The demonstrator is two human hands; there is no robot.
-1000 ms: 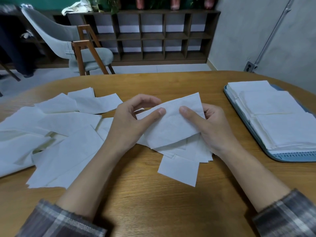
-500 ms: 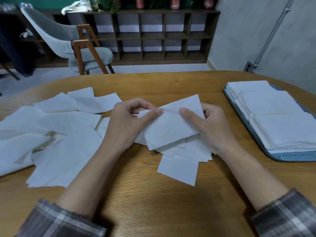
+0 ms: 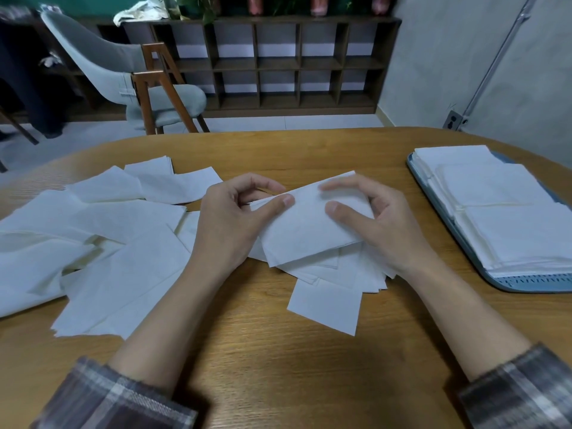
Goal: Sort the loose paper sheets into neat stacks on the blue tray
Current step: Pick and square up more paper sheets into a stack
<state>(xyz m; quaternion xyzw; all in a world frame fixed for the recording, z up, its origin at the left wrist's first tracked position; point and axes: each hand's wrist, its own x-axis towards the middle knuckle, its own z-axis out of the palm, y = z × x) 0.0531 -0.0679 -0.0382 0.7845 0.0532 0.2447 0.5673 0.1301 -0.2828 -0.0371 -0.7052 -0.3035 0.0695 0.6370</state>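
Our left hand [image 3: 229, 221] pinches a paper sheet [image 3: 303, 236]. Our right hand [image 3: 383, 230] arches over it, fingertips blurred; we cannot tell whether it grips. The blue tray [image 3: 526, 281] is cut off.

The centre of the table [image 3: 278, 373] is occupied by the left hand [image 3: 229, 224] pinching a held sheet [image 3: 309, 236], the right hand [image 3: 387, 230] over its other end, and a small pile [image 3: 328, 301] beneath. Loose sheets [image 3: 108, 243] cover the left half. Bare wood lies open along the near edge, across the far side, and in a strip between the small pile and the blue tray [image 3: 526, 283]. Stacks [image 3: 510, 230] fill the tray's floor.
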